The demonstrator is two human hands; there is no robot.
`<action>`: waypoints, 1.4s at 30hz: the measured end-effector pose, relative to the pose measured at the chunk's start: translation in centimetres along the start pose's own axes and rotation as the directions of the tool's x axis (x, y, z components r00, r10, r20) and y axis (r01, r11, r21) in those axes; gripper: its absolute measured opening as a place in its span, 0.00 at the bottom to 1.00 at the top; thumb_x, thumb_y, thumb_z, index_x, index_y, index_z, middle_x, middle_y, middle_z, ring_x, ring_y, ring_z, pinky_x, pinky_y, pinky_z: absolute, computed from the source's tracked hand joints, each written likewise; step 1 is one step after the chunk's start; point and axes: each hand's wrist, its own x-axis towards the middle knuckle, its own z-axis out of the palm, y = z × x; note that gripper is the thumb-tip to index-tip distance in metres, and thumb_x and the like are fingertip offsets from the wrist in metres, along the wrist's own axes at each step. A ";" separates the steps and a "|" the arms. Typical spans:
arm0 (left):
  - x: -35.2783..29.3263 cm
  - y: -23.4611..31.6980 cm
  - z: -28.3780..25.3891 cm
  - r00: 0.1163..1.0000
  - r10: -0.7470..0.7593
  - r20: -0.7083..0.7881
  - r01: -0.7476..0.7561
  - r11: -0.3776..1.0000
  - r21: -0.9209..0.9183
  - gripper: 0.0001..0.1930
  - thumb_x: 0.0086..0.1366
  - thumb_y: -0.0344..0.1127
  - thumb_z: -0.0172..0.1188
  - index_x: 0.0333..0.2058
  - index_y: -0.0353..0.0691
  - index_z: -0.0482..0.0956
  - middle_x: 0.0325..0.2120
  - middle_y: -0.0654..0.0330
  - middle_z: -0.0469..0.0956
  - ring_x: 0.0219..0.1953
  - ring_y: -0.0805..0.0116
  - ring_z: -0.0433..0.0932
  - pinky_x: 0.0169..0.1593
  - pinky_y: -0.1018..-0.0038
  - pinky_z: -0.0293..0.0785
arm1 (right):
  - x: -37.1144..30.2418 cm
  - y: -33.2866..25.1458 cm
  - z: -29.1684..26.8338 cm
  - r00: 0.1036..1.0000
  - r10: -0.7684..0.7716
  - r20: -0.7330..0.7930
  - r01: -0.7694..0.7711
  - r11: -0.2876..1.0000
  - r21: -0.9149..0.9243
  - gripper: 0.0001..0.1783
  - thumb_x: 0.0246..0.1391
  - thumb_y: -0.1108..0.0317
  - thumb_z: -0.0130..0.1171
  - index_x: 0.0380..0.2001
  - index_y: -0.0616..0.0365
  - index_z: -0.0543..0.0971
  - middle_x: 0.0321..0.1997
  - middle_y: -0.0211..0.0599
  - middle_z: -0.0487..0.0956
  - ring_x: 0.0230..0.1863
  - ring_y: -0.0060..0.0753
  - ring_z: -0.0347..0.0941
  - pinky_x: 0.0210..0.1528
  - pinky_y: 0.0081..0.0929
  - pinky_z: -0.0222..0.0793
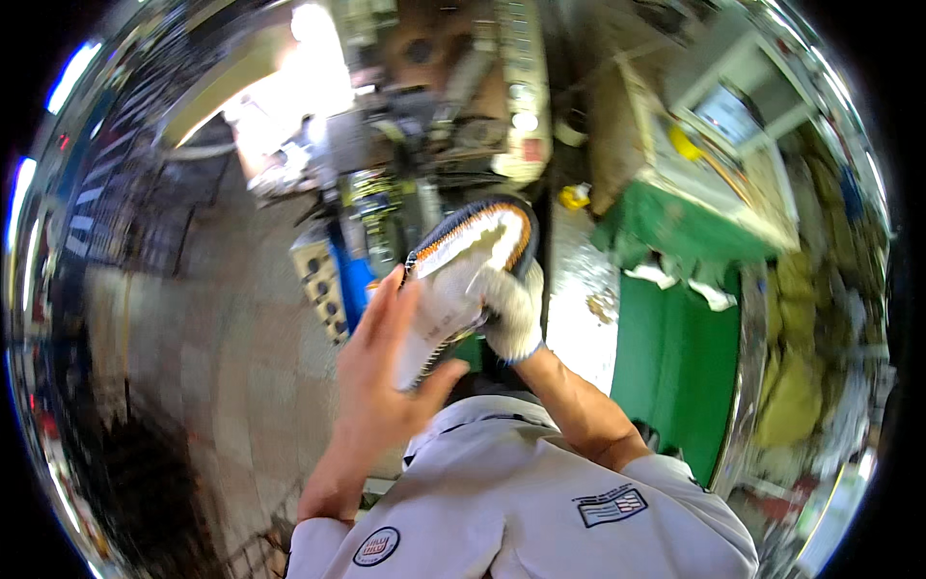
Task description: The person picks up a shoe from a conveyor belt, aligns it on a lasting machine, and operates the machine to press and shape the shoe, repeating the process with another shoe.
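Note:
A dark shoe upper (420,352) is held with its pale underside up, orange and white stitching running round the edge. Its rounded end points up and to the right. My right hand (513,317), in a whitish knit glove, grips the shoe upper from its right side, with the thumb over the underside. At the left edge is my bare left hand (386,357), fingers stretched and thumb apart. It is slightly blurred and overlaps the shoe upper; whether it touches is unclear.
Ahead stands a machine (381,207) with metal parts, beneath a bright lamp (309,68). A perforated pale part (318,285) sits beside a blue piece. To the right are a green cloth-draped table (694,227), a yellow object (575,197) and a green panel (666,357). Yellowish sacks (793,338) line the far right.

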 end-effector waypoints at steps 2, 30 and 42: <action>0.4 -4.2 2.8 0.976 -0.013 -0.219 -0.009 0.995 -0.096 0.32 0.62 0.36 0.69 0.63 0.34 0.71 0.59 0.48 0.76 0.61 0.56 0.75 0.64 0.62 0.69 | 0.9 -1.2 -6.0 0.988 -0.100 -0.119 0.109 0.992 0.069 0.21 0.52 0.60 0.66 0.44 0.64 0.80 0.38 0.34 0.83 0.36 0.25 0.79 0.41 0.27 0.77; 1.8 -0.5 20.3 0.475 -0.079 0.876 0.880 0.068 -0.471 0.34 0.65 0.46 0.65 0.65 0.34 0.67 0.61 0.49 0.74 0.58 0.56 0.76 0.53 0.57 0.73 | -9.5 0.2 -20.1 0.926 -0.050 -0.374 0.148 0.960 0.238 0.49 0.57 0.25 0.52 0.58 0.63 0.77 0.47 0.44 0.85 0.41 0.37 0.82 0.41 0.32 0.76; 2.7 4.4 27.6 0.492 0.093 0.866 0.533 0.754 -0.384 0.32 0.76 0.54 0.44 0.59 0.26 0.71 0.57 0.47 0.76 0.57 0.55 0.77 0.61 0.61 0.71 | -20.5 -6.4 -19.4 0.668 -0.457 -0.588 0.735 0.533 0.419 0.28 0.55 0.51 0.61 0.48 0.66 0.79 0.39 0.46 0.85 0.34 0.36 0.85 0.39 0.32 0.84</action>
